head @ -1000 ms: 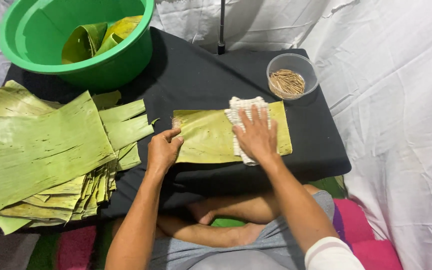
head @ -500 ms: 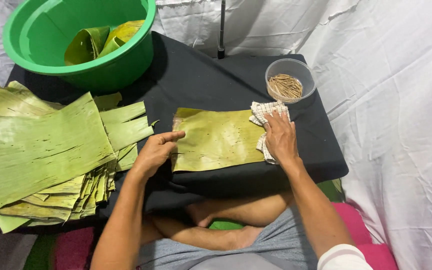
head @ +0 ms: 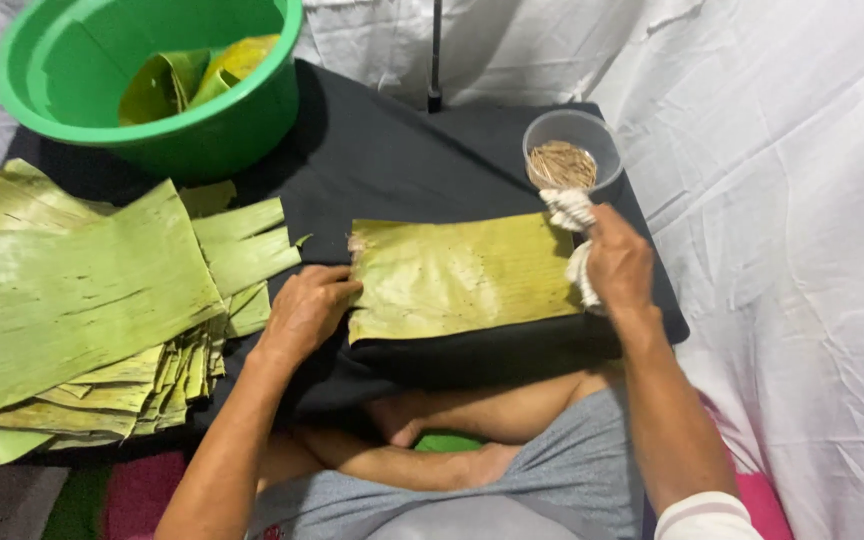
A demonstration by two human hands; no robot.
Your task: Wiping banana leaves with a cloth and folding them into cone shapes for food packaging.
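Leaf: rectangular yellow-green banana leaf piece (head: 457,275), flat on the black cloth-covered tabletop (head: 392,160), long axis left to right.
Left hand (head: 302,310): fingers pressed together on the leaf's left edge, pinning it.
Right hand (head: 617,262): at the leaf's right end, fingers closed around a crumpled white cloth (head: 570,212).
Nearby: clear plastic cup of thin sticks (head: 564,162) just beyond the cloth; stacked green leaves (head: 82,300) on the left.
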